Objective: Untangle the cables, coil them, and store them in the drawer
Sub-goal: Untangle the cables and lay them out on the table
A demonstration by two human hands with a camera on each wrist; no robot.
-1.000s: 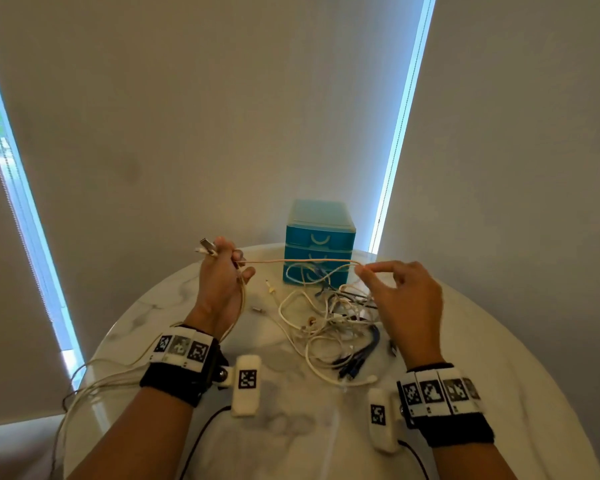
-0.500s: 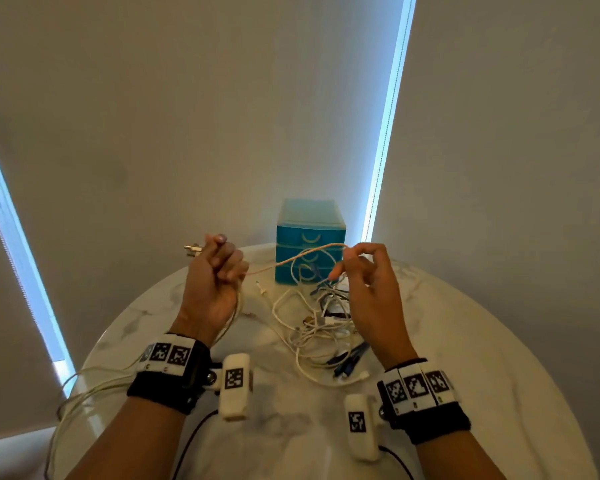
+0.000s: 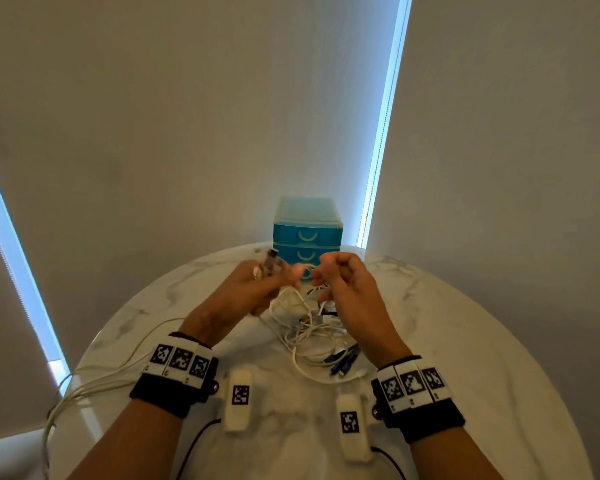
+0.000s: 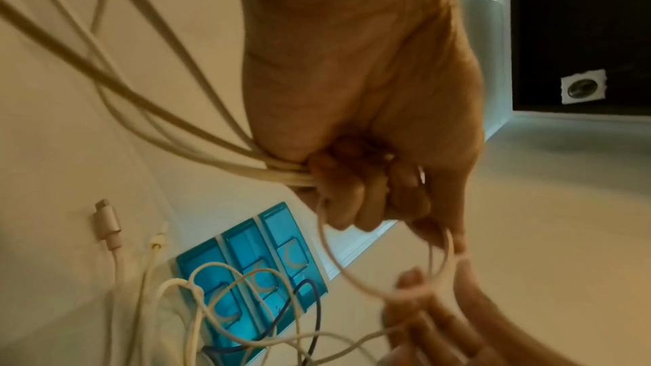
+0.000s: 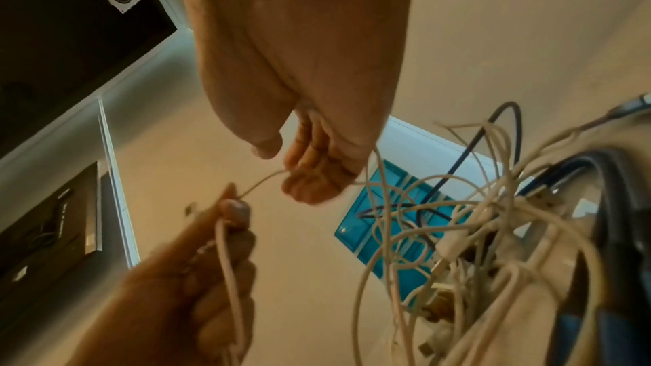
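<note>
My left hand (image 3: 284, 277) is raised over the table and grips several turns of a beige cable (image 4: 281, 174) in its fist. The cable's plug (image 3: 272, 254) sticks out above the knuckles. Close to its right, my right hand (image 3: 321, 275) pinches the same beige cable (image 5: 262, 181), and a short loop (image 4: 352, 283) hangs between the two hands. Under the hands a tangle of white and dark blue cables (image 3: 312, 330) lies on the round marble table (image 3: 465, 341). The blue drawer unit (image 3: 307, 237) stands at the far edge with all its drawers closed.
Loose strands of cable (image 3: 94, 382) trail from my left hand over the table's left edge. Dark blue plug ends (image 3: 343, 363) lie at the near side of the tangle. Walls and blinds stand close behind the table.
My right hand has moved left with the cable until it nearly meets my left hand. The straight span between them has become a small loop.
</note>
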